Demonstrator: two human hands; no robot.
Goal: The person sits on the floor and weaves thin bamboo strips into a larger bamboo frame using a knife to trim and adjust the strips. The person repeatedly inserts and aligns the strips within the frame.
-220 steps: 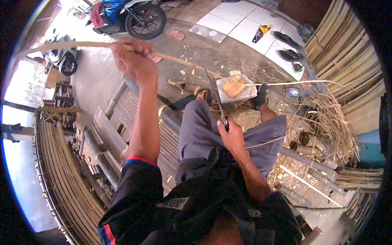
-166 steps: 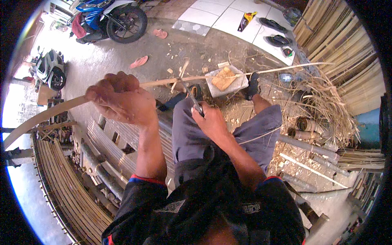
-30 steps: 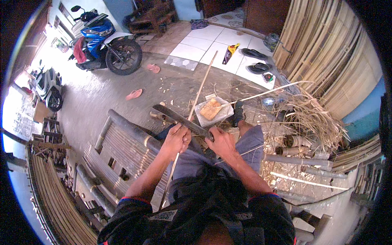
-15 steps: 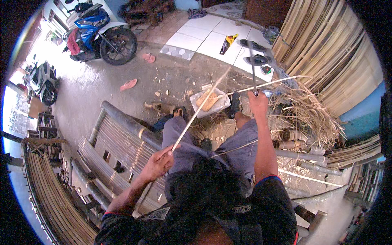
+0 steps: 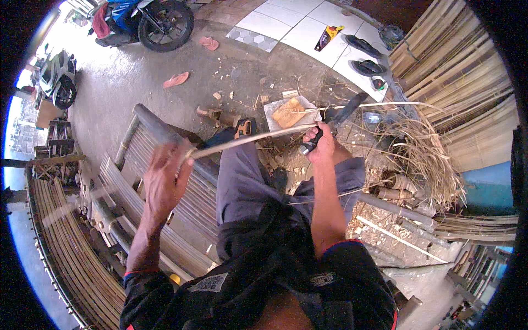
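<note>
A long pale bamboo strip (image 5: 253, 137) runs across above my knees. My left hand (image 5: 168, 173), smeared by motion, is closed round it, and a blurred end of the strip trails out beyond that hand to the lower left. My right hand (image 5: 324, 144) grips a large knife (image 5: 347, 109) by its black handle, the dark blade pointing up and to the right. The strip's other end reaches my right hand by the knife; the exact contact there is hidden by the fingers. Beyond the knife, a yellowish block (image 5: 289, 113) lies on a pale square slab (image 5: 308, 103).
Beside my left leg stands a bamboo bench (image 5: 181, 187). A heap of thin shavings (image 5: 423, 154) lies at right, below leaning bamboo slats (image 5: 462, 82). A handsaw (image 5: 329, 37) and dark sandals (image 5: 367, 67) rest on white tiles. A blue motorbike (image 5: 132, 22) is parked at far left.
My left hand has moved left and up with the strip. My right hand has come slightly left and down, the knife turning from upright to slanting right. The view has shifted.
</note>
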